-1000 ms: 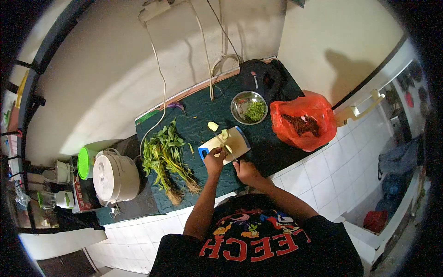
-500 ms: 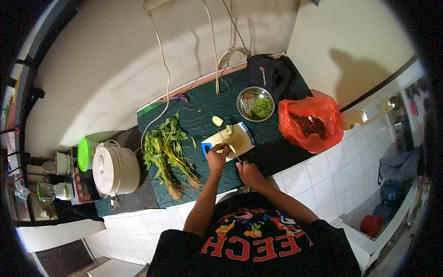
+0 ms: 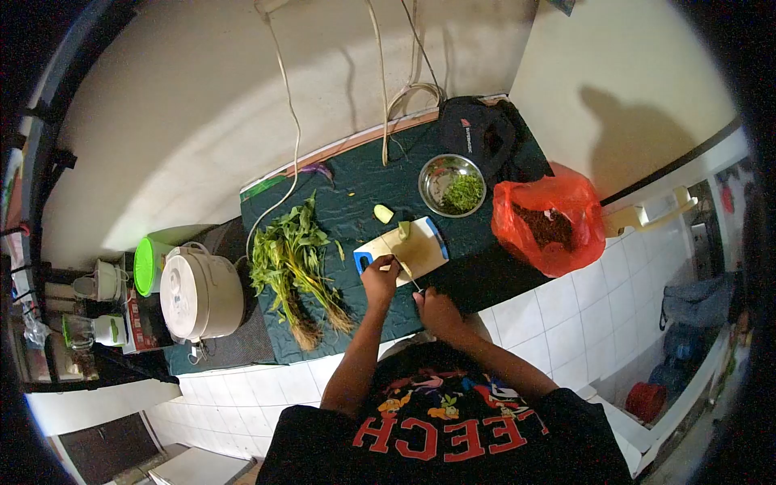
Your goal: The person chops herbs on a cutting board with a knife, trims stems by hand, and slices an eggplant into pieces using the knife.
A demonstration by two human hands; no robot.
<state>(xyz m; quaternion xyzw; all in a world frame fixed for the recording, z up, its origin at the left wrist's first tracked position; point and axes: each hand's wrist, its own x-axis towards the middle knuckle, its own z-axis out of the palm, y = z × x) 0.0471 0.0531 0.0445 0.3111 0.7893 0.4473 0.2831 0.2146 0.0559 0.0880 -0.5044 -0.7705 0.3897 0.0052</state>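
My right hand (image 3: 437,312) is closed round the handle of a knife (image 3: 413,280), whose blade points up and left over the cutting board (image 3: 426,252). At the board's left part, my left hand (image 3: 380,279) has its fingers pinched together beside the blade; a pale vegetable piece seems to be at the fingertips, too small to make out. One green vegetable piece (image 3: 404,229) stands on the board near its top edge. Another pale cut piece (image 3: 383,213) lies on the dark green cloth just beyond the board.
Leafy greens with roots (image 3: 295,271) lie left of the board. Beyond it are a steel bowl (image 3: 432,196) with chopped greens, a black bag (image 3: 477,133) and an open red plastic bag (image 3: 582,252). A white rice cooker (image 3: 218,295) stands far left, near a green-rimmed container (image 3: 145,265).
The camera view has shifted, so the table items sit slightly further right. Both hands stay at the board, with the right hand and knife slightly lower relative to it.
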